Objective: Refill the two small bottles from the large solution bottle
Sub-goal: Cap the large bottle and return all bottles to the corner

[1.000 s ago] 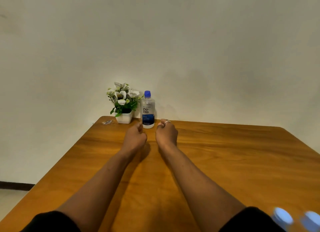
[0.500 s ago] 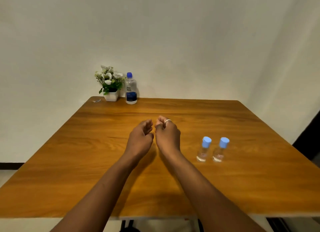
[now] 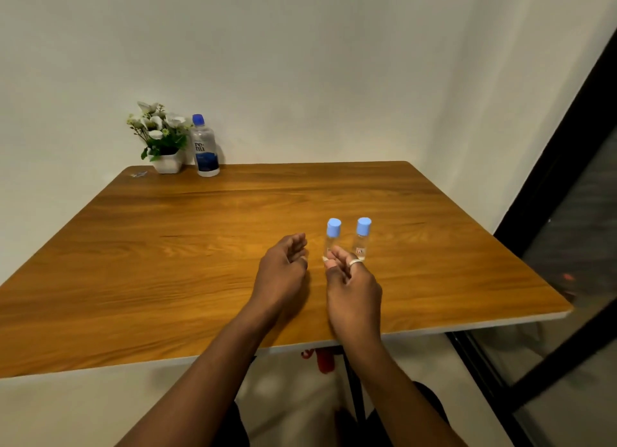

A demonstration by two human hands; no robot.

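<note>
Over the table (image 3: 200, 246) both forearms extend, left hand (image 3: 283, 273) and right hand (image 3: 354, 289) loosely curled, empty, the right just short of the small bottles (image 3: 332, 243).

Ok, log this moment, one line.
left hand: open | right hand: open, by two small blue-capped clear bottles | large blue-capped solution bottle: capped, far corner
</note>
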